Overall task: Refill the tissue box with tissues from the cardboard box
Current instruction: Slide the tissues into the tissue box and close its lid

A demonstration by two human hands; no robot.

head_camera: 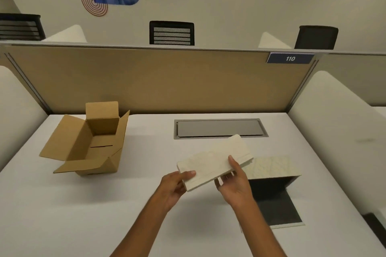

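Observation:
Both my hands hold a flat white stack of tissues (215, 161) above the white desk, tilted up to the right. My left hand (176, 183) grips its near left end. My right hand (234, 181) grips its near right edge, thumb on top. Just to the right lies the tissue box (273, 168), cream-patterned outside and dark inside, on its side with its open end facing me and a flap (279, 213) folded down on the desk. The brown cardboard box (92, 142) stands at the left with its flaps open, and its visible inside looks empty.
A grey cable hatch (219, 128) is set into the white desk (104, 215) behind the tissues. A tan partition (156, 79) closes off the far edge. White side panels flank the desk left and right. Black chairs stand beyond the partition.

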